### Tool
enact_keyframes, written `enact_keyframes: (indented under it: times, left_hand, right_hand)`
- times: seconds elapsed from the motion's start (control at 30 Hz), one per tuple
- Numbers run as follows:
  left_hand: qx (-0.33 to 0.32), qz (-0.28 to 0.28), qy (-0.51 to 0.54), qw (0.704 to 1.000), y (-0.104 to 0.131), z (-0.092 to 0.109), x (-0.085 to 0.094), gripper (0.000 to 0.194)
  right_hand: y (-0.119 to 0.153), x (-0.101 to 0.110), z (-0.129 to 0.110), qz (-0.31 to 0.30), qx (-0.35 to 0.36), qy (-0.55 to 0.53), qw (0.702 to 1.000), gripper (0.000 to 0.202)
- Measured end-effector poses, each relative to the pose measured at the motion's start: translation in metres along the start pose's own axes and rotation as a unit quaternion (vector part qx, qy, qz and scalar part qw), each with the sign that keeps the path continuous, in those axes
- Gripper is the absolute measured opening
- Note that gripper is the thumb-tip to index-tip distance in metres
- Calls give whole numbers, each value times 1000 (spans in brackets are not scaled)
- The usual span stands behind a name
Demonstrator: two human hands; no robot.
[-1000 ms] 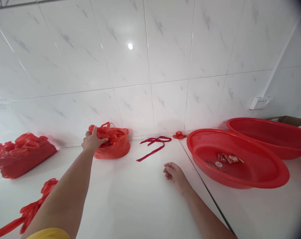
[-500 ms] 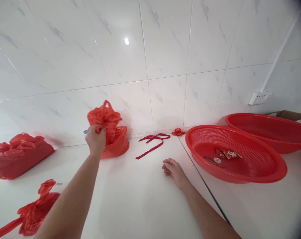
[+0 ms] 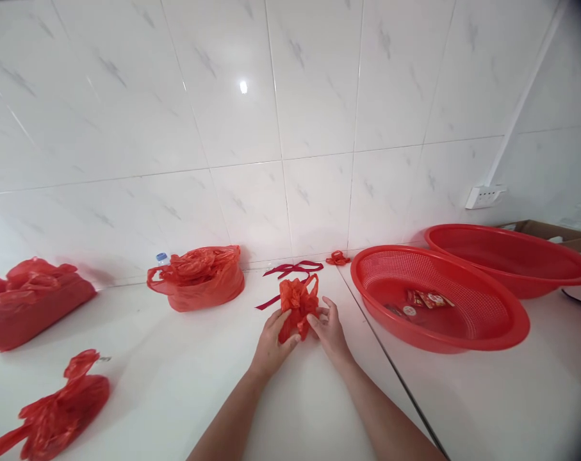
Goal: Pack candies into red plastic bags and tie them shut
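A crumpled red plastic bag (image 3: pixel 297 306) is between my two hands over the middle of the white table, one handle loop sticking up. My left hand (image 3: pixel 273 342) grips its left side, fingers behind and thumb in front. On the other side, my right hand (image 3: pixel 328 330) has its thumb and fingers closed on the bag's edge. Just behind lies a dark red ribbon (image 3: pixel 294 269), partly covered by the bag. Left of it stands an open red bag (image 3: pixel 206 288) stuffed with more crumpled red plastic.
Right of the table seam sit a red perforated basket (image 3: pixel 439 342) with small packets (image 3: pixel 432 299) and a red basin (image 3: pixel 515 250). At left are a filled red bag (image 3: pixel 35 314) and a knotted red bag (image 3: pixel 66 410). A bottle (image 3: pixel 162 259) stands near the tiled wall.
My left hand has brought the crumpled bag from above the stuffed red bag rightward and down to the middle. My right hand has come to meet it and taken hold.
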State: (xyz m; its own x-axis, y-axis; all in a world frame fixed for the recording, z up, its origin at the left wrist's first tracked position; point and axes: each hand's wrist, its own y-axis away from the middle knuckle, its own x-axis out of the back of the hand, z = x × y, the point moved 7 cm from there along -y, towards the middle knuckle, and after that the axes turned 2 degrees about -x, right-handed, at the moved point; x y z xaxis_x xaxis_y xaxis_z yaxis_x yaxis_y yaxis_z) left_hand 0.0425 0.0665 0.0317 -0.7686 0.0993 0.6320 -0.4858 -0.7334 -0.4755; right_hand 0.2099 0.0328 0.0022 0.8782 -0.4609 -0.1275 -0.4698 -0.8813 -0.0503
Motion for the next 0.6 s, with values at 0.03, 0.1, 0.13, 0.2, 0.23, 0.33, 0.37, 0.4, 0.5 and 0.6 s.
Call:
enact_keyframes:
  times: [0.03, 0.1, 0.13, 0.2, 0.23, 0.33, 0.37, 0.4, 0.5, 0.6]
  left_hand:
    - [5, -4, 29, 1000, 5, 1, -2, 52]
    - [26, 6, 76, 997, 10, 0, -2, 46]
    - [43, 23, 90, 995, 12, -4, 1, 43]
    - [90, 78, 95, 988, 13, -19, 10, 40]
    - [119, 110, 91, 983, 14, -28, 16, 40]
    - [218, 200, 94, 951, 20, -57, 35, 44]
    - [249, 220, 99, 938, 23, -65, 40, 46]
    - [272, 233, 101, 928, 25, -70, 44, 47]
    - [285, 238, 95, 924, 24, -73, 50, 46]
    - [269, 233, 85, 931, 21, -70, 49, 45]
  right_hand:
    - [1, -2, -2, 1, 13, 24, 1000, 75]
    - [3, -9, -5, -16, 47, 83, 995, 67]
    - [4, -12, -6, -31, 62, 114, 991, 57]
    - [4, -16, -5, -48, 77, 158, 983, 37]
    - [4, -14, -4, -40, 75, 165, 983, 29]
    - [2, 3, -4, 18, 61, 148, 987, 15]
    - [1, 10, -4, 40, 52, 129, 989, 12]
    - [1, 18, -5, 61, 42, 109, 991, 9]
    - [-1, 38, -6, 110, 19, 54, 992, 12]
    - [-3, 51, -9, 137, 18, 43, 990, 17]
